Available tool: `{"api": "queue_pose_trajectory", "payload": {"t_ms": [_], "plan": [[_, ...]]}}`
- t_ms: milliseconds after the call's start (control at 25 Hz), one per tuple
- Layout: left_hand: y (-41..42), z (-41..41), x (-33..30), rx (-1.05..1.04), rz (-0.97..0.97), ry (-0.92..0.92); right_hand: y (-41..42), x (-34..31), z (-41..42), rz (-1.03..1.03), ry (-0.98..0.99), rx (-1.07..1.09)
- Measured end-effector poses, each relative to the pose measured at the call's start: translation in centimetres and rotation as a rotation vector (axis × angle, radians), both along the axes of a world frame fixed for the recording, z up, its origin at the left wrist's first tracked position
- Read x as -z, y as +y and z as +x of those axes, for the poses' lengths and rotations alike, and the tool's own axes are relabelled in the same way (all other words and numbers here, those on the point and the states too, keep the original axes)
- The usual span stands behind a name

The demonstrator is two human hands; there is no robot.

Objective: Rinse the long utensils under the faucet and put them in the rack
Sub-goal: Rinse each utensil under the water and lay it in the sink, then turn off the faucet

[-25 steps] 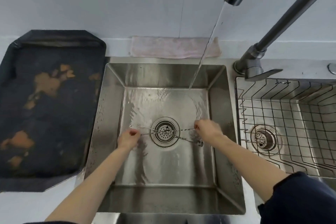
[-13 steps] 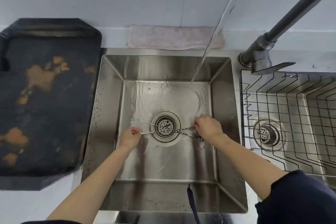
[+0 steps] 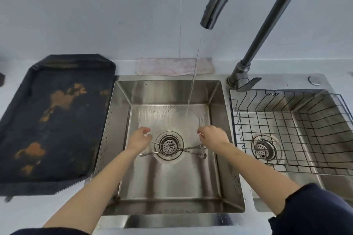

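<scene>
- The long utensils [image 3: 172,150], thin twisted metal skewers with looped ends, lay crossed on the floor of the left sink basin [image 3: 168,181], right over its drain strainer [image 3: 169,147].
- The left hand [image 3: 139,139] hovered just left of the drain, above the skewers' pointed ends, fingers loosely curled and holding nothing.
- The right hand [image 3: 213,136] hovered just right of the drain, above the looped ends; its fingers were bent, but whether they pinched anything could not be told.
- Water [image 3: 193,82] ran from the faucet [image 3: 254,25] and struck the basin floor behind the drain, between the two hands, spreading in ripples.
- The wire rack [image 3: 286,129] sat in the right basin, right of the drain, with only that basin's own strainer [image 3: 263,149] showing through its bars.
- A folded pinkish cloth [image 3: 174,66] lay on the counter [image 3: 23,215] behind the left basin.
- A dark tray [image 3: 53,120] with orange-brown stains lay on the counter left of the drain.
</scene>
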State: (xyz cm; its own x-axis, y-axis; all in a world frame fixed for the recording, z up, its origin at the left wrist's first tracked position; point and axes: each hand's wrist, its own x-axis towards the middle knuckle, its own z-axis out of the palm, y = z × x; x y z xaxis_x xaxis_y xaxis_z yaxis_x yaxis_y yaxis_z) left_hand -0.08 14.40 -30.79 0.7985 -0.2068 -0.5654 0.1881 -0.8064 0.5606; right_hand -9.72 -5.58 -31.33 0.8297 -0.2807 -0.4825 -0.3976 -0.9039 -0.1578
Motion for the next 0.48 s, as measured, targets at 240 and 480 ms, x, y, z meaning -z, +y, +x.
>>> {"api": "queue_pose_trajectory", "payload": {"t_ms": [240,480], "plan": [[-3.9,1.7,-8.4,0.147,-0.14,-0.275,-1.9,-3.9,-0.9,-0.028,-0.227,0.072],[-9.3,2.9,-20.1,0.28,-0.379,-0.761,-5.4,-9.7,-1.4,-0.08,-0.577,0.295]]}}
